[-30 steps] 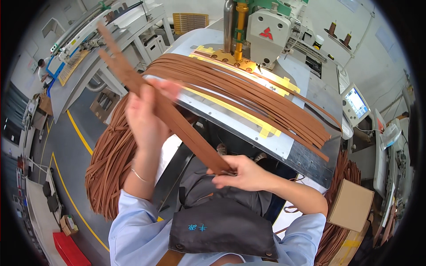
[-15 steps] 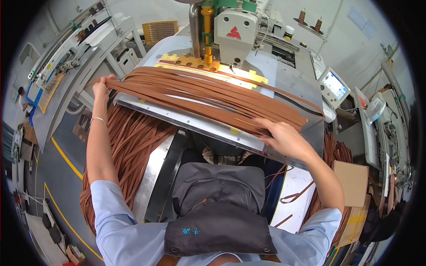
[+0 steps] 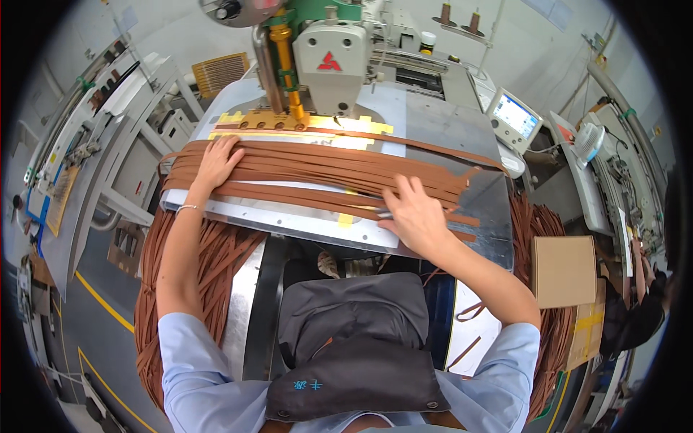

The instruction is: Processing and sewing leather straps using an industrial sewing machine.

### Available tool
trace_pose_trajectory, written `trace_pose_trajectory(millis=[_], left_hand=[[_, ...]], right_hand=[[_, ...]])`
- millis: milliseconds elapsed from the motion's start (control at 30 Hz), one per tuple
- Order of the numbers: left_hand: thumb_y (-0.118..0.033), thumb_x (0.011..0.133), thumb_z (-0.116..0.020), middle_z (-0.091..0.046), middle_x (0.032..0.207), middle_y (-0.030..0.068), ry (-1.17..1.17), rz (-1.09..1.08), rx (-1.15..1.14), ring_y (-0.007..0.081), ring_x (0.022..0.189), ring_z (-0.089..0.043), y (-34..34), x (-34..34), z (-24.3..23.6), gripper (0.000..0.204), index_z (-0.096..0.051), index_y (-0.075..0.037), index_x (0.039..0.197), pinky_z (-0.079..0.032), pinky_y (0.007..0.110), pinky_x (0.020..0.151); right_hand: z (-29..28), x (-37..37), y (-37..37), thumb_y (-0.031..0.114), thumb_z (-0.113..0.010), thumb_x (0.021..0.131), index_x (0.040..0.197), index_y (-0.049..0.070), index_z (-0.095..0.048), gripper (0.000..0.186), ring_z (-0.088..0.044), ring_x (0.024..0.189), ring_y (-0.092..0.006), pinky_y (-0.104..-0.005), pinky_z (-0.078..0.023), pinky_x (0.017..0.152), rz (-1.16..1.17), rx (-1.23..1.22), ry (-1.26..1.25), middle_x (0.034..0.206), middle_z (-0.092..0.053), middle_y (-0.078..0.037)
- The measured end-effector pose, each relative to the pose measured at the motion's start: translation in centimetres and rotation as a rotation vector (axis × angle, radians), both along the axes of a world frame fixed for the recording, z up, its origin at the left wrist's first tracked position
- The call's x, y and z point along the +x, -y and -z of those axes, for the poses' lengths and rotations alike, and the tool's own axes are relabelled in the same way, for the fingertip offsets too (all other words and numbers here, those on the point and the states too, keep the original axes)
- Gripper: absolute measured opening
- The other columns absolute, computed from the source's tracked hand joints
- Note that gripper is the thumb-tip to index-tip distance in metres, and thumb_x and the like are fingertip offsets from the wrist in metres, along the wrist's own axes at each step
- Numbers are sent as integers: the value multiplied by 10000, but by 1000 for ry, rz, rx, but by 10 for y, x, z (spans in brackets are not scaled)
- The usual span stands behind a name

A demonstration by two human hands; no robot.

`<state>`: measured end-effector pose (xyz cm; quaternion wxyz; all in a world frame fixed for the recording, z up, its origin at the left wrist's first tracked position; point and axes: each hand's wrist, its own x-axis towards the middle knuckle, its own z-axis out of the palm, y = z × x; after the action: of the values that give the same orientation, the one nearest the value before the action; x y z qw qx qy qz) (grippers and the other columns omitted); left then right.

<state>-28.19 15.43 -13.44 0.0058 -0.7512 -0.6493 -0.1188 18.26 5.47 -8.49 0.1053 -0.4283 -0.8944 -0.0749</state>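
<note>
A layer of long flat brown straps [image 3: 289,160] lies side by side across the sewing machine's table, a few front ones separated by a gap. My left hand [image 3: 216,164] rests on their left part, fingers stretched out over them. Over the right part my right hand [image 3: 419,216] bends its fingers onto the straps. A small silver metal tool [image 3: 385,214] shows between its thumb and fingers; its kind is mostly hidden. Behind the bundle, one single strap [image 3: 419,144] runs from under the machine's brass-coloured clamp plate [image 3: 271,121] to the right edge.
The sewing machine head [image 3: 330,61] stands over the table's back. A control screen [image 3: 514,115] is at the right. Straps hang in a thick bunch [image 3: 188,289] at the left and another [image 3: 552,332] at the right, next to a cardboard box [image 3: 564,270].
My left hand has moved from the straps' left ends inward and now lies on top of them. The front straps have come down onto the table. My right hand stays over their right part.
</note>
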Motion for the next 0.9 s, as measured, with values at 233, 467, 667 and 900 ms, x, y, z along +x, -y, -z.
trace_pose_trajectory(millis=[233, 467, 667, 900], left_hand=[[-430, 868, -549, -413, 1409, 162, -51, 244, 13, 341, 1353, -322, 33, -5, -8, 652, -396, -91, 1403, -169, 471, 1156], [-380, 845, -583, -405, 1407, 162, -84, 194, 65, 353, 1339, -320, 36, 11, -7, 682, -365, -72, 1413, -165, 476, 1164], [-377, 862, -570, -393, 1421, 164, -85, 202, 56, 348, 1349, -313, 37, 12, -9, 674, -355, -62, 1417, -170, 467, 1164], [-380, 873, -559, -385, 1429, 180, -126, 207, 57, 342, 1364, -301, 40, 30, -5, 686, -337, -38, 1425, -155, 463, 1167]], right_hand=[[-5, -18, -36, 618, -678, 737, 1440, 74, -369, 941, -672, 810, -344, -395, -558, 656, 107, -141, 68, 1364, -426, -310], [23, -2, -53, 661, -583, 794, 1402, 42, -444, 879, -692, 712, -341, -396, -554, 645, 57, -137, -1, 1318, -452, -374], [32, 1, -52, 639, -580, 814, 1356, 58, -494, 799, -679, 641, -332, -387, -543, 556, 34, -26, -58, 1298, -510, -307], [12, 19, -51, 694, -604, 752, 1319, 89, -542, 832, -683, 797, -359, -430, -548, 698, 65, -169, -15, 1285, -537, -240]])
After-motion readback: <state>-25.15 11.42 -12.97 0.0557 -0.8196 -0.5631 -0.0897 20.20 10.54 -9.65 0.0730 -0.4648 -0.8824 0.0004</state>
